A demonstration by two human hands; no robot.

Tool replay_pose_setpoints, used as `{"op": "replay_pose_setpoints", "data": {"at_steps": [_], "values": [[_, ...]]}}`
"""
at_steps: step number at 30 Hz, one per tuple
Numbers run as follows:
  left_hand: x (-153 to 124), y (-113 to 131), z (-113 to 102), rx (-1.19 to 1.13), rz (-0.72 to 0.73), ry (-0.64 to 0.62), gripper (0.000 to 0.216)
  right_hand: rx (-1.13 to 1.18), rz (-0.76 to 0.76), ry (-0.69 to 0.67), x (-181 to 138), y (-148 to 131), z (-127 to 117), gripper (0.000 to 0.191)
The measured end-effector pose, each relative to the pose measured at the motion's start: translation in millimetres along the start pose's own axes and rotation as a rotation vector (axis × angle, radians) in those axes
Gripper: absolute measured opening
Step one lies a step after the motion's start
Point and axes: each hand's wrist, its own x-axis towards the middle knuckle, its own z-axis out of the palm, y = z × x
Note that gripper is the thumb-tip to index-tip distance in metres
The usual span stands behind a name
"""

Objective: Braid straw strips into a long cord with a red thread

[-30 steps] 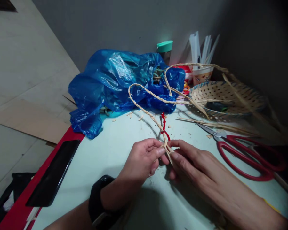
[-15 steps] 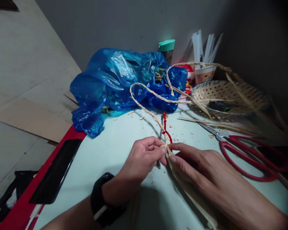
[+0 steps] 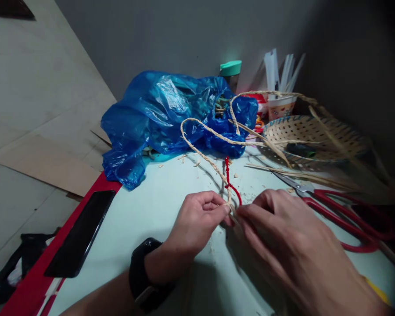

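Near the middle of the pale worktop (image 3: 141, 210), a braided fibre cord (image 3: 206, 159) is held at its near end by the left hand (image 3: 199, 226), pinched between thumb and fingers. Loose strands (image 3: 234, 213) at that end are met by the bent fingers of the right hand (image 3: 288, 237); whether they are fully clasped cannot be told, the fingertips being partly hidden. A red cord (image 3: 228, 175) is looped around the braid just beyond the hands. From there the braid is run far and left, then curved back right, over the front of a blue plastic bag (image 3: 164, 114), toward a woven basket (image 3: 281, 128). Scissors (image 3: 303, 188) with red handles are laid to the right, partly covered by the right hand. Far right, white strips (image 3: 271, 72) are stood in a paper cup (image 3: 281, 109). A black phone (image 3: 82, 235) is placed at the left edge.
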Motion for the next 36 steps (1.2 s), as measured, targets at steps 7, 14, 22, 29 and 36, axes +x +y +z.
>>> {"op": "replay_pose_setpoints", "data": {"at_steps": [7, 14, 22, 29, 36], "values": [[-1, -5, -4, -0.104, -0.073, -0.13, 0.015, 0.073, -0.17, -0.033, -14, -8, 12, 0.03], [-4, 0, -5, -0.206, -0.006, -0.137, 0.014, 0.359, 0.066, -0.051, -1, -11, -2, 0.02], [-6, 2, -1, -0.152, 0.045, -0.082, 0.008, 0.499, 0.341, -0.172, 6, -5, -2, 0.019], [-8, 1, -1, -0.147, 0.084, -0.105, 0.008, 0.8, 0.389, -0.324, 12, 2, 8, 0.023], [-6, 1, -6, -0.138, 0.06, -0.161, 0.01, 1.022, 0.463, -0.359, 17, 6, 14, 0.032]]}}
